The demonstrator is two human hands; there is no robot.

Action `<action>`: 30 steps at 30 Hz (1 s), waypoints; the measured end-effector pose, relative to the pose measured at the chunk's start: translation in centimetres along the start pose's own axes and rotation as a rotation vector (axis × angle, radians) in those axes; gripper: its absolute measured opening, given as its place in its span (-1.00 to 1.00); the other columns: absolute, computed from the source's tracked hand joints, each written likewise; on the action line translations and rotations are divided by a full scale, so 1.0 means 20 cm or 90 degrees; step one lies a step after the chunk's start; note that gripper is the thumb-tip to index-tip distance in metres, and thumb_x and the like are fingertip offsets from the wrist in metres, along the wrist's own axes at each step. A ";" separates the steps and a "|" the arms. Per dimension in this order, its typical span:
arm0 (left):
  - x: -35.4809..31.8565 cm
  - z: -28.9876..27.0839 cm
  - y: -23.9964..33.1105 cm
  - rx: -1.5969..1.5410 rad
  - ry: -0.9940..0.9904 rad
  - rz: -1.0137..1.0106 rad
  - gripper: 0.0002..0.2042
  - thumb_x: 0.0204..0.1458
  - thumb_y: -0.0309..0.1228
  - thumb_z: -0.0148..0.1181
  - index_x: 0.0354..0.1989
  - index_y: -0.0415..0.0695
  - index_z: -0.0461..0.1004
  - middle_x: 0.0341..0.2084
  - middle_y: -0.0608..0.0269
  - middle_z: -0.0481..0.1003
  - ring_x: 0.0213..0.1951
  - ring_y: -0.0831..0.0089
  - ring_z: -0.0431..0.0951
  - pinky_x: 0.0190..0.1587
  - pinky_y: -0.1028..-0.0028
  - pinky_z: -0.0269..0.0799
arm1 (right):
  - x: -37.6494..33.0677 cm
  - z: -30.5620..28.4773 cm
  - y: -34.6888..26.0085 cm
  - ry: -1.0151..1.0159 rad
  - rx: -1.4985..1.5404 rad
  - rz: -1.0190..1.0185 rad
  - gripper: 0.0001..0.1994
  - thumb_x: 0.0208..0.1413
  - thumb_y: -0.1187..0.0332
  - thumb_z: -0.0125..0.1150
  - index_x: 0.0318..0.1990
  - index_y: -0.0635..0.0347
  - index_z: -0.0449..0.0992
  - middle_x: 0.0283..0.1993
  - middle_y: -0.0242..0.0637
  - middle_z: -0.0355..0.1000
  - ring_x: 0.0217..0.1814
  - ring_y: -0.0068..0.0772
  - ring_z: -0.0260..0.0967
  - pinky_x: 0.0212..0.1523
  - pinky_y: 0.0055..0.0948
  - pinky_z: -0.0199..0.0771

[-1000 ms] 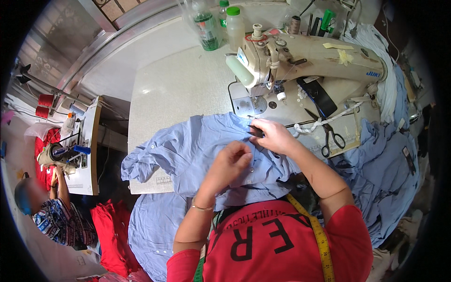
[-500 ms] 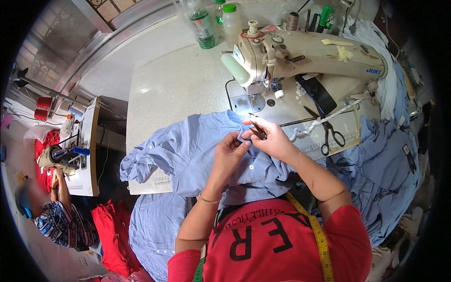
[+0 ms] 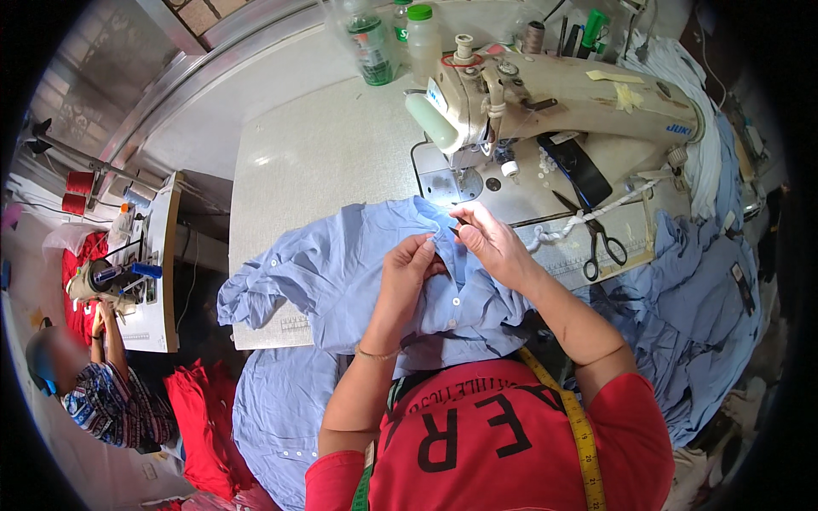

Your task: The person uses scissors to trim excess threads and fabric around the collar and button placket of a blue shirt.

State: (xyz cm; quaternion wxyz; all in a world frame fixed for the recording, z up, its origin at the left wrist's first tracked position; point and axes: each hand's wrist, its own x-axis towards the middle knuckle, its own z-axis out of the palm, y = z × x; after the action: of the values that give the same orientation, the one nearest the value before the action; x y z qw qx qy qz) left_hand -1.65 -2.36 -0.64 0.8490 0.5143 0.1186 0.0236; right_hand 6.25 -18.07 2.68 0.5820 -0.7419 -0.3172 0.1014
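Pinching the blue shirt [image 3: 345, 260] near its collar with closed left fingers [image 3: 416, 249], loose a second ago, so likely steadying cloth; gripping dark snips [image 3: 458, 226] in half-curled right fingers [image 3: 480, 215]; keeping the shirt on the worktop [image 3: 294, 162] before the sewing machine [image 3: 588, 98].

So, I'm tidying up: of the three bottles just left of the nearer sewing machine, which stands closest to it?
The translucent bottle with the bright green cap, beside the sewing machine; the green-based bottle and small green bottle stand farther left.
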 end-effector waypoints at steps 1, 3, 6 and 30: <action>0.00 0.00 0.00 -0.013 -0.005 -0.002 -0.80 0.16 -0.44 -0.02 -0.14 -0.29 0.42 -0.42 0.29 0.48 -0.41 0.58 0.48 -0.28 0.59 0.46 | 0.00 0.00 0.01 0.025 -0.039 -0.031 -0.65 0.07 0.30 0.16 -0.04 0.26 0.33 -0.21 -0.23 0.43 -0.18 -0.42 0.40 -0.16 -0.48 0.37; 0.00 0.00 0.01 -0.032 -0.008 -0.010 -0.81 0.15 -0.45 -0.02 -0.14 -0.27 0.42 -0.39 0.29 0.48 -0.39 0.57 0.48 -0.27 0.57 0.46 | -0.02 0.00 -0.02 0.003 -0.136 -0.026 -0.67 0.04 0.31 0.17 -0.07 0.26 0.33 -0.22 -0.15 0.44 -0.17 -0.24 0.43 -0.18 -0.40 0.39; 0.00 0.00 0.02 -0.047 -0.004 -0.021 -0.82 0.15 -0.47 -0.01 -0.14 -0.24 0.43 -0.33 0.30 0.49 -0.34 0.57 0.48 -0.25 0.55 0.46 | -0.03 0.01 -0.08 -0.001 -0.241 -0.041 -0.69 0.00 0.32 0.19 -0.12 0.25 0.34 -0.25 -0.08 0.45 -0.20 -0.09 0.45 -0.22 -0.32 0.42; 0.00 -0.01 0.02 -0.053 -0.007 -0.028 -0.83 0.15 -0.46 -0.01 -0.16 -0.23 0.44 -0.30 0.32 0.49 -0.32 0.59 0.47 -0.24 0.57 0.44 | -0.03 0.03 -0.06 0.017 -0.319 -0.093 -0.72 -0.03 0.35 0.20 -0.16 0.20 0.34 -0.31 -0.12 0.47 -0.28 -0.08 0.46 -0.29 -0.28 0.43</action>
State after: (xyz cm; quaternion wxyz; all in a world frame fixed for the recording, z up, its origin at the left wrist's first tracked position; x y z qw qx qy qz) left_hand -1.72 -2.07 -0.35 0.8706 0.4760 0.1240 0.0067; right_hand 5.04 -17.82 3.49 0.3903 -0.8391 -0.3774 -0.0323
